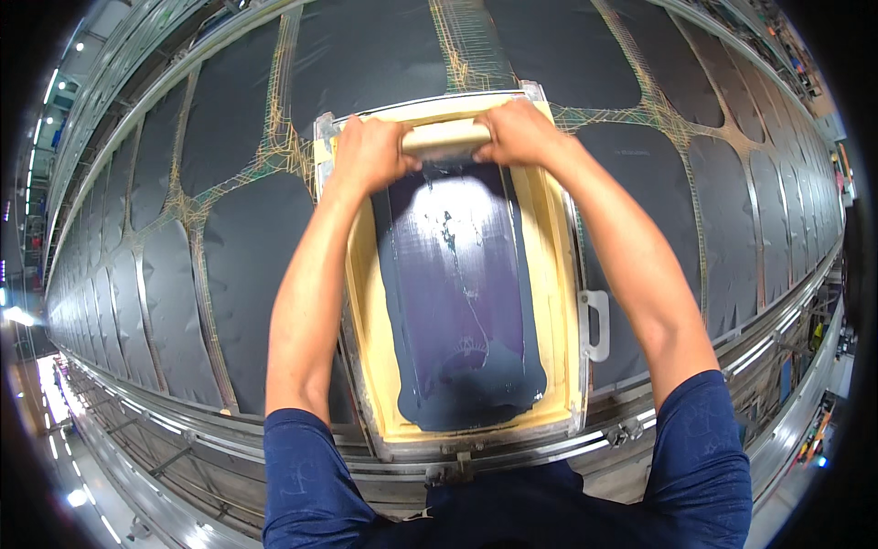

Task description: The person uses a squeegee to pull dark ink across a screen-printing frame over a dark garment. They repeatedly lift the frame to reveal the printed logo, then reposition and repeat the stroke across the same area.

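A screen-printing frame (372, 403) with a yellow border lies in front of me. Dark, glossy ink (462, 366) is spread over the middle of its mesh, with a purplish area and a bright reflection. At the frame's far end, a pale-handled squeegee (446, 137) lies crosswise. My left hand (370, 154) is closed around its left end, and my right hand (519, 133) grips the right end. Both arms reach forward over the frame's sides. The squeegee's blade edge is mostly hidden by the glare and my hands.
Black fabric panels (631, 197) lie along a long table, with yellow-green lines (261, 165) in the gaps between them. A white handle (596, 325) juts from the frame's right side. Metal rails (540, 455) run along the table's near edge.
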A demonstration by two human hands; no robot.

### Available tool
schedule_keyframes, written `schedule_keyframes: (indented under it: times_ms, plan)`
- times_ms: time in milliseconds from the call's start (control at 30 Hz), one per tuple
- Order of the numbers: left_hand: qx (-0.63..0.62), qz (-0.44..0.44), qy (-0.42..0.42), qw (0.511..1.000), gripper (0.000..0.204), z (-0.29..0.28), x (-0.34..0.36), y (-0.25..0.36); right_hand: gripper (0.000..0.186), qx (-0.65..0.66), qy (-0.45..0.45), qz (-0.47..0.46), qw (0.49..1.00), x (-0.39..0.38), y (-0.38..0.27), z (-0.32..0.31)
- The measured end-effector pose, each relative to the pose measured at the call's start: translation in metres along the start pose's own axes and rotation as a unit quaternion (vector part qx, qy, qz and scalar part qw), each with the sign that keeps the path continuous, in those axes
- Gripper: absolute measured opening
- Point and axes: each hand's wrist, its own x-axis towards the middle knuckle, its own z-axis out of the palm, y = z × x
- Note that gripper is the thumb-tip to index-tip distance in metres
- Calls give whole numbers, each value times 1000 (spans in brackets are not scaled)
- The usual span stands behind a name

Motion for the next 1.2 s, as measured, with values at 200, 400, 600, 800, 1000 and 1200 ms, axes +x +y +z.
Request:
schedule_keyframes:
  times_ms: [200, 400, 600, 800, 1000, 1200]
  plan:
    - [-41, -29, -39, 998, 47, 11, 66, -30, 35, 50, -38, 34, 997, 61, 44, -7]
    - [-32, -48, -44, 997, 51, 15, 55, -32, 28, 83, -61, 35, 994, 56, 24, -14]
    - [-16, -7, 9, 1000, 46, 29, -11, 2, 28, 72, -11, 12, 997, -11, 3, 18]
    - [-58, -10, -13, 998, 29, 30, -144, 77, 23, 70, -12, -16, 997, -141, -70, 46]
    - [-78, -7, -28, 997, 22, 27, -284, 161, 22, 38, -9, -27, 999, -280, -143, 85]
    - [-36, 1, 11, 999, 28, 31, -340, 193, 53, 146, 20, 18, 989, -330, -150, 71]
